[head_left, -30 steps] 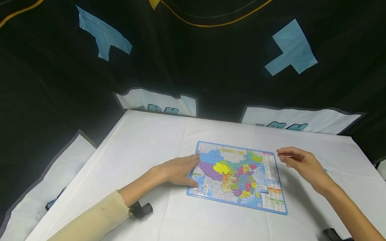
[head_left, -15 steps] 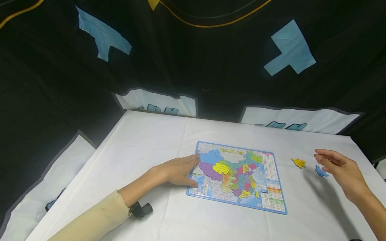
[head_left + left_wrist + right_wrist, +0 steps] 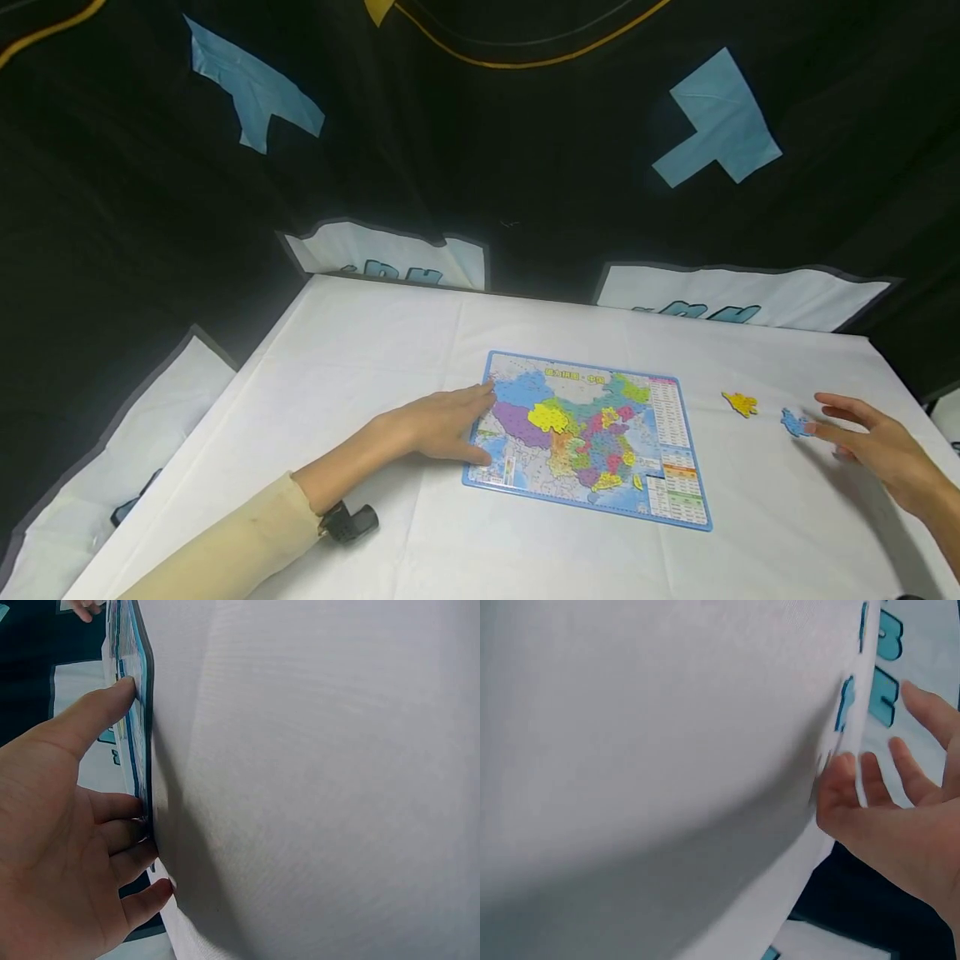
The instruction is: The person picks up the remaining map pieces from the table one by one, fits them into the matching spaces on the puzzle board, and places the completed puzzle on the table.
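The left hand (image 3: 442, 425) lies at the left edge of the map (image 3: 588, 437), thumb spread away from the fingers, thumb tip on the lower left part and fingertips at the edge above it. The map, blue-bordered and coloured in patches, lies flat on the white cloth (image 3: 375, 358), slightly angled, right of the left hand. The right hand (image 3: 877, 446) is over the cloth well to the right of the map, fingers loosely bent and spread, thumb apart from the forefinger. Its thumb tip overlaps the right side of the blue piece (image 3: 793, 422) from the head view; whether it touches, I cannot tell. The yellow piece (image 3: 741, 404) lies between the map and the blue piece, apart from both. A pale sleeve (image 3: 240, 542) covers the left forearm, with a black device (image 3: 352, 523) at the wrist. Behind the table hangs a black curtain (image 3: 525, 167) bearing two blue patches (image 3: 720, 117)
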### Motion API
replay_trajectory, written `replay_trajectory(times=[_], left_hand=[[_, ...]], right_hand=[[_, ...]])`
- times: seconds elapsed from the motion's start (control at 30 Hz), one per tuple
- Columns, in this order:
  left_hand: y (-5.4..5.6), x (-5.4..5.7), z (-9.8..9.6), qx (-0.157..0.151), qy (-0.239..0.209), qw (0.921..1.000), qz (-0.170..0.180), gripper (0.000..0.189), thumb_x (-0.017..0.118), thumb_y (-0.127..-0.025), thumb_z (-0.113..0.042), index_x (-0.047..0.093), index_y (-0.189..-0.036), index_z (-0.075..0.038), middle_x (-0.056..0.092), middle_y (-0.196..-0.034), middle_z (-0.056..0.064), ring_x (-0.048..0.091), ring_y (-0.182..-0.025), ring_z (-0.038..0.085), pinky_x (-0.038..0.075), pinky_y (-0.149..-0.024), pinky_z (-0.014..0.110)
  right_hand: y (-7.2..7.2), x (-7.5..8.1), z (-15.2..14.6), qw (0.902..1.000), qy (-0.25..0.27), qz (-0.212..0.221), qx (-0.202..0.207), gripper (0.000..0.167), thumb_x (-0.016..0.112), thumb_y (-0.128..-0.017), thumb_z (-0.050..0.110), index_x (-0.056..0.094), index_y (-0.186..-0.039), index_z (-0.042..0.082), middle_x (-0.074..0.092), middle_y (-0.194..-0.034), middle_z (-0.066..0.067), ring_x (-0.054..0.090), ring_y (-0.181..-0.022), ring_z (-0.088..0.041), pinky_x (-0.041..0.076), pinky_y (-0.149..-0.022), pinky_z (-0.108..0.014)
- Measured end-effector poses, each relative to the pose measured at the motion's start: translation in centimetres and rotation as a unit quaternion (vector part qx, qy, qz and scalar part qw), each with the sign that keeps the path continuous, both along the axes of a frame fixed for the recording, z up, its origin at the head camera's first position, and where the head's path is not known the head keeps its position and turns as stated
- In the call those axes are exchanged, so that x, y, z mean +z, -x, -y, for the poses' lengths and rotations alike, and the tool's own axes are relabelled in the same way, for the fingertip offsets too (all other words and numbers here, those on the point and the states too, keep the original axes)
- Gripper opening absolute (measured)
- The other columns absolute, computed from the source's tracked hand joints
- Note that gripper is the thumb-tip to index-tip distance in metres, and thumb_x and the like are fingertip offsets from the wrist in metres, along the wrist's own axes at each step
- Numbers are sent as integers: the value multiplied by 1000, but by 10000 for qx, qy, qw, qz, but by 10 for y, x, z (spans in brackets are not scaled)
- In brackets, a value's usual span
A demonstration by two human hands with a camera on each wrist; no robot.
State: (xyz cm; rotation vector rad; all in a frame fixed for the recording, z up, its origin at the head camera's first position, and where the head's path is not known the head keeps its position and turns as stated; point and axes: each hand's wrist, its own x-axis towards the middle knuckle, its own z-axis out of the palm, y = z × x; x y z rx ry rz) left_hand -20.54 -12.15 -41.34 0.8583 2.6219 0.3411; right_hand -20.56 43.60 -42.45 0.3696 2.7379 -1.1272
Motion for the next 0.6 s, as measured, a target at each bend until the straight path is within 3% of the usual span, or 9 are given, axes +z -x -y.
replay_trajectory(times=[0.13,0.23,0.27,0.43,0.6], left_hand=[[0,0,0,-9,0,10000,10,89,70,-90,-51,34,-154,-1,19,-164,13,21,-149,24,23,-119,38],[0,2,1,25,6,10000,25,88,70,-89,-50,34,-154,-2,20,-164,12,22,-149,24,23,-119,38],[0,2,1,41,-3,10000,35,88,71,-89,-50,35,-154,-2,20,-164,12,22,-149,24,23,-119,38],[-1,1,1,44,-33,10000,42,88,70,-89,-50,35,-154,-1,20,-164,12,22,-149,24,24,-118,39],[0,1,0,20,7,10000,34,89,70,-90,-50,34,-154,-1,20,-164,12,22,-149,24,23,-119,38]], right_hand=[[5,-13,-15,9987,92,460,210,87,65,-97,34,14,-152,-11,15,-148,-43,28,-125,-58,53,-84,-37],[8,-21,-18,9978,-28,617,230,89,67,-96,34,14,-153,-9,15,-148,-43,23,-128,-59,41,-96,-65],[10,-22,-19,9976,-90,641,236,89,67,-96,36,15,-153,-8,14,-149,-43,21,-130,-60,36,-99,-69],[14,-20,-15,9967,-358,685,242,90,68,-94,40,20,-151,-10,13,-149,-43,11,-134,-62,21,-101,-77],[12,-16,-11,9964,-473,703,98,85,69,-93,37,26,-148,-11,11,-148,-44,12,-132,-62,21,-102,-77]])
